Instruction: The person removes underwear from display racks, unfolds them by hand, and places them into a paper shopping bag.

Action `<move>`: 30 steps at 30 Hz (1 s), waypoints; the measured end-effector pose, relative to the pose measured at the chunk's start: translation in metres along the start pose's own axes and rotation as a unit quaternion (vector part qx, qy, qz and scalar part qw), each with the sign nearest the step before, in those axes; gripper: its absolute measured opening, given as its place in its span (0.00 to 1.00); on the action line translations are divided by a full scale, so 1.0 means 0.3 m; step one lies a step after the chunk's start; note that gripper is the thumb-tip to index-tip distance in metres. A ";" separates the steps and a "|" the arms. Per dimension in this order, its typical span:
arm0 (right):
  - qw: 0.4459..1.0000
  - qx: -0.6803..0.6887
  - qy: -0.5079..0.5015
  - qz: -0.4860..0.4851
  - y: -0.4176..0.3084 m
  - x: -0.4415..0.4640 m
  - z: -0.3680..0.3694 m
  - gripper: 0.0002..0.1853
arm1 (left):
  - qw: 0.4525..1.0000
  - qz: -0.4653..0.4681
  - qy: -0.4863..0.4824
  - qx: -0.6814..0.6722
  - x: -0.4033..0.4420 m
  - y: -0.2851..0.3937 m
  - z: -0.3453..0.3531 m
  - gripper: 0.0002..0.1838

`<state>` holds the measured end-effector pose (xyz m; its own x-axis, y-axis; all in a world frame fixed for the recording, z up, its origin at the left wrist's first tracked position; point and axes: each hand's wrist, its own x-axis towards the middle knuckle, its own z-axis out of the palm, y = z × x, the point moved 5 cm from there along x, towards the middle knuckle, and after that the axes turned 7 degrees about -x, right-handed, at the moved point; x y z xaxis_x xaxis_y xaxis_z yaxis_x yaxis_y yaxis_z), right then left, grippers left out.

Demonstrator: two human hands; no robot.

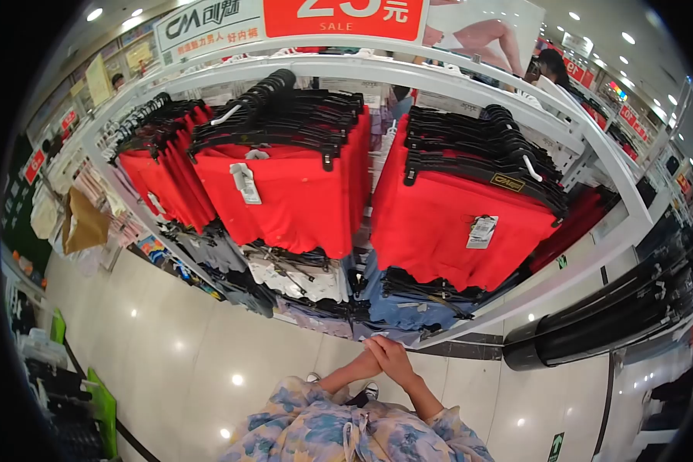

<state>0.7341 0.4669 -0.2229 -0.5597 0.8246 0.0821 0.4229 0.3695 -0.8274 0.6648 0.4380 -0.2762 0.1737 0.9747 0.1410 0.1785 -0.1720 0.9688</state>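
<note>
In front of my waist, my right hand (393, 359) is folded over my left hand (369, 363), its fingers closed round it. The left fingers are mostly hidden beneath. Both hands are just below the rack's lower edge, nearest to blue folded garments (416, 309) on hangers. Above them hang red underwear garments (439, 231) with a white tag (482, 232) on black hangers (477, 150). Another row of red garments (285, 200) hangs to the left, also tagged.
A white metal rack frame (627, 181) surrounds the garments, under a red price sign (345, 18). A black cylinder (585, 329) lies slanted at right. Green-edged shelving (102, 412) stands at lower left. Pale floor tiles (185, 346) reflect lights. Other people are partly visible far back.
</note>
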 end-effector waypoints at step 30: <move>0.974 -0.037 0.173 -0.140 -0.339 0.060 -0.413 0.10 | 0.929 0.251 0.198 -0.187 0.473 0.853 -0.441 0.11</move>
<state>0.7692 0.4973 -0.0685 -0.3919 0.7773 0.4922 0.3448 0.6201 -0.7047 0.6068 0.5511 0.0188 -0.2393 0.7735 0.5869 -0.1905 -0.6301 0.7528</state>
